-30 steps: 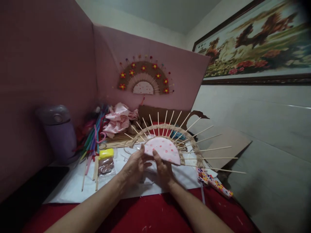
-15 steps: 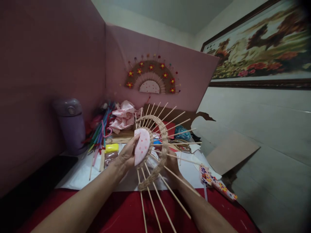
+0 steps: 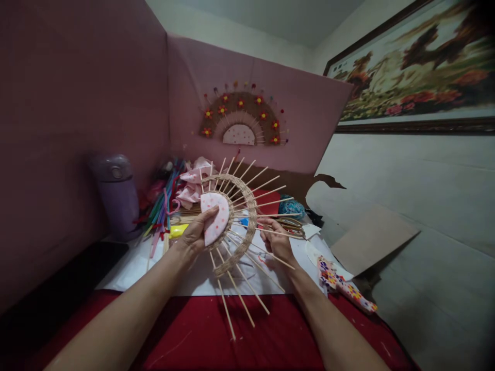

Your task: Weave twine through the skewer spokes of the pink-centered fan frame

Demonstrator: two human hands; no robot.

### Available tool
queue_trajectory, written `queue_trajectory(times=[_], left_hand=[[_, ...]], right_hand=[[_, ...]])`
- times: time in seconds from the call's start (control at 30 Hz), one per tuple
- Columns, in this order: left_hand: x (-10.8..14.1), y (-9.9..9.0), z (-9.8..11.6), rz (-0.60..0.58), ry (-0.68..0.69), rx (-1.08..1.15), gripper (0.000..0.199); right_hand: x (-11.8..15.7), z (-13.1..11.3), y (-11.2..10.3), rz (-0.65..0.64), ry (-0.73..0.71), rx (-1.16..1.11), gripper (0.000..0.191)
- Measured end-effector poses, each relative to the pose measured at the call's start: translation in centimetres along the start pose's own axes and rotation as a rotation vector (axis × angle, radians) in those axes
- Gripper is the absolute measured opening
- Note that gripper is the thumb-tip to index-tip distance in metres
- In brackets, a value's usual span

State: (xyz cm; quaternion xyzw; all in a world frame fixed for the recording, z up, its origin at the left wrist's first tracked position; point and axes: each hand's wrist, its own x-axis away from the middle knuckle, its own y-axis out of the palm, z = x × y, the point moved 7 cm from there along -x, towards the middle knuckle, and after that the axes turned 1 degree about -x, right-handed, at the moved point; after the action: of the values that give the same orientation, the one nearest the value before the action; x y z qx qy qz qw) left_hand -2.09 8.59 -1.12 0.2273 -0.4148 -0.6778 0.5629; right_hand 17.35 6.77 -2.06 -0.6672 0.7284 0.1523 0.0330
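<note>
A half-round fan frame of thin wooden sticks, with a woven straw-coloured band [image 3: 252,221], is held up over the table. At its centre sits a white half-disc with pink dots [image 3: 217,226]. My left hand [image 3: 197,232] grips this half-disc at its straight edge, thumb on the front face. Beyond the band, among the sticks on the right, is my right hand [image 3: 279,242], its fingers bent together close to the band's outer edge. Whatever lies between those fingertips is too small to make out. Stick ends fan out upward, rightward and down toward me.
A finished flowered fan [image 3: 240,105] hangs on the pink board behind. At left stand a purple bottle [image 3: 118,201] and coloured pipe cleaners [image 3: 164,206]. Crumpled dotted fabric [image 3: 191,188], blue yarn [image 3: 292,207], scissors [image 3: 292,226] and a flowered handle-like piece [image 3: 348,288] lie around.
The fan frame and my left hand have moved left and slightly up. My right hand has come out from behind the band to its outer side, fingers now showing.
</note>
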Motion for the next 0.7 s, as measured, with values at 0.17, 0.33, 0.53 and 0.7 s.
queue_trajectory(times=[0.17,0.33,0.53,0.7], left_hand=[[-0.5,-0.6,2.6,0.012,0.173,-0.05,0.017],[-0.9,-1.1,3.3,-0.004,0.23,-0.092,0.013],[-0.5,-0.8,4.2,-0.042,0.297,-0.177,0.02],[-0.6,-1.3,5.0,-0.016,0.334,-0.237,0.025]], right_hand=[[-0.3,0.4,-0.3,0.0,-0.026,0.199,0.035],[-0.3,0.8,-0.4,-0.038,0.05,0.247,0.039],[0.0,-0.8,-0.9,0.028,-0.008,0.245,0.027],[0.1,-1.3,-1.5,0.067,-0.013,0.203,0.03]])
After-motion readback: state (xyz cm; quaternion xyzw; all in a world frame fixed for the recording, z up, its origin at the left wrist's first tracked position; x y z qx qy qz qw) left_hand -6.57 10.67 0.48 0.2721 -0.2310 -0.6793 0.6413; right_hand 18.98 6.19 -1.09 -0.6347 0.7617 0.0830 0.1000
